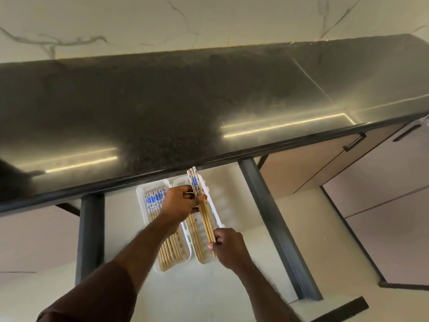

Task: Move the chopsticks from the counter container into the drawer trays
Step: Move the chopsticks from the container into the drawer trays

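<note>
Both hands, left hand (183, 202) and right hand (226, 244), pinch a bundle of blue-patterned bamboo chopsticks (202, 205) over the right white plastic tray (214, 212), centre frame; uneven release probably scatters them.

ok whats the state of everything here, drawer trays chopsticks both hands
drawer: pulled open under the counter
left tray: many chopsticks lying along it
right tray: a few chopsticks lying in it
held bundle of chopsticks: above the right tray, held at both ends
left hand: grips the bundle's patterned end
right hand: pinches the bundle's plain end
cabinet doors: closed
</note>
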Demonstrator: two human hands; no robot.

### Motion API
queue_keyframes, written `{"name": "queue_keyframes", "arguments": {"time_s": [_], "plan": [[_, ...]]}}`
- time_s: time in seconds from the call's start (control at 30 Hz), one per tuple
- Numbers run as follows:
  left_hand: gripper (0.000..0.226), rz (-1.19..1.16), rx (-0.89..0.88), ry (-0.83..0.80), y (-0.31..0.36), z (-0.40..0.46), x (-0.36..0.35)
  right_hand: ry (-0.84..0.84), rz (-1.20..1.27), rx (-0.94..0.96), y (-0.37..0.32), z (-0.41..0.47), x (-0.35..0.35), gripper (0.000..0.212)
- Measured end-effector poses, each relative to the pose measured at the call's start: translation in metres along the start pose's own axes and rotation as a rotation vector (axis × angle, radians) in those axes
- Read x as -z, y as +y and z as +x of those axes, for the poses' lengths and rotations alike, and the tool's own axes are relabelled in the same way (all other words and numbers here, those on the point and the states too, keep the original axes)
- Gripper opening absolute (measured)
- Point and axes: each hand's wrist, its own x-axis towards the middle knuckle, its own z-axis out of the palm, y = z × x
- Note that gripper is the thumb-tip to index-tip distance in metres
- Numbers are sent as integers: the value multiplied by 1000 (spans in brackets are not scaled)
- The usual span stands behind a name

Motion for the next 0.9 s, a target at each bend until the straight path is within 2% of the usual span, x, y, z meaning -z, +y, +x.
{"name": "queue_keyframes", "arguments": {"time_s": [0.27, 0.57, 0.7, 0.8, 0.9], "plan": [[13, 3, 78, -25, -22, 20, 0, -11, -82, -29, 5, 15, -13, 19], [22, 24, 112, -15, -39, 34, 1, -121, -193, -93, 3, 33, -18, 27], [40, 133, 165, 22, -43, 45, -4, -124, -241, -158, 0, 41, -23, 26], [54, 307, 173, 72, -44, 52, -7, -62, -281, -191, -4, 42, -31, 27], [40, 557, 90, 90, -42, 57, -9, -6, -319, -198, -6, 40, -38, 29]]}}
